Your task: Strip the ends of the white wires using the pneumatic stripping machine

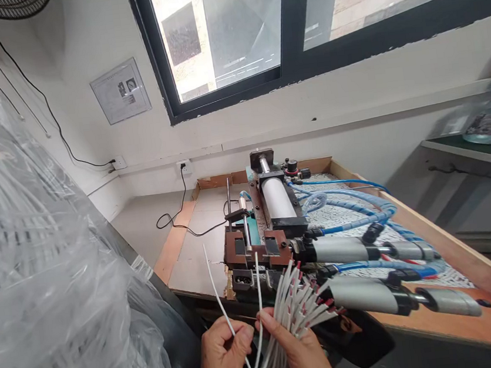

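Note:
My left hand (224, 352) is closed, thumb against fingers, on a single white cable (217, 290) that sticks up and leans left. My right hand (304, 359) is wrapped round a thick bundle of white cables (295, 302), many with red-tinted ends. Between its thumb and forefinger one separate cable (258, 286) stands upright, its tip in front of the machine. Just beyond both hands is a pneumatic machine (257, 247) with a brown metal block and silver cylinders. The lower ends of the cables run out of view at the bottom.
Blue air hoses (355, 210) curl over the right of the wood-edged bench (484, 293). Two cylinders (360, 295) jut out to the right. On the left, clear plastic sheeting (59, 258) covers a large pile of white cables. A black power cord (172, 219) crosses the bench.

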The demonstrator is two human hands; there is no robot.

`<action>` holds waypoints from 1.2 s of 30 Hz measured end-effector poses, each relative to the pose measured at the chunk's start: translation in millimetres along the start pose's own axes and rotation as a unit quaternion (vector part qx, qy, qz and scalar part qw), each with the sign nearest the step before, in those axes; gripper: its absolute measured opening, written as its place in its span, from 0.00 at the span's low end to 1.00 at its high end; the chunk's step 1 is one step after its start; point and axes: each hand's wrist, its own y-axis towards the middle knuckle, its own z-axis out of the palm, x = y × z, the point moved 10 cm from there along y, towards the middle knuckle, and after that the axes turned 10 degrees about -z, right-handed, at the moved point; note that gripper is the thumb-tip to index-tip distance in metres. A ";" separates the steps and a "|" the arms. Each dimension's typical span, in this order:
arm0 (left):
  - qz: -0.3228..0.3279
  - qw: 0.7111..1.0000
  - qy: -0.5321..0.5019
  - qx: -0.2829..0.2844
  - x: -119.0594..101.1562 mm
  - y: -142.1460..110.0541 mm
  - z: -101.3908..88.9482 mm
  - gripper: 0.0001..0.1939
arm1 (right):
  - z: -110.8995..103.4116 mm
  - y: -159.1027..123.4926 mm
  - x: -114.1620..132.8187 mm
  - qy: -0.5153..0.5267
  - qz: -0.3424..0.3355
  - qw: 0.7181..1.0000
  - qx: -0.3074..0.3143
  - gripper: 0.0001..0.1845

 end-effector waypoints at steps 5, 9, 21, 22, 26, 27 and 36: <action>-0.009 1.000 0.023 0.019 -1.4 0.0 0.4 0.17 | 0.0 3.1 -1.9 0.013 0.015 1.000 -0.001 0.12; -0.012 0.999 0.020 0.033 1.7 -0.7 2.5 0.17 | 2.9 5.0 -9.5 0.056 0.045 0.997 0.008 0.11; 0.036 0.974 0.072 0.210 -5.8 -11.0 43.7 0.17 | 17.8 -6.9 -11.2 0.037 0.065 0.995 0.064 0.16; 0.037 0.972 0.077 0.217 -5.2 -12.3 45.1 0.16 | 14.1 -6.8 -8.9 0.031 0.051 0.997 0.051 0.16; 0.036 0.970 0.142 0.192 1.1 -12.2 42.6 0.15 | -1.0 -4.1 1.0 0.004 0.006 1.000 0.007 0.13; 0.037 0.969 0.156 0.187 2.2 -12.0 42.4 0.16 | -2.5 -3.5 2.1 0.000 0.004 1.000 0.005 0.13; 0.037 0.961 0.190 0.197 1.7 -11.6 46.9 0.17 | -1.4 0.9 3.3 0.017 0.019 1.000 0.004 0.11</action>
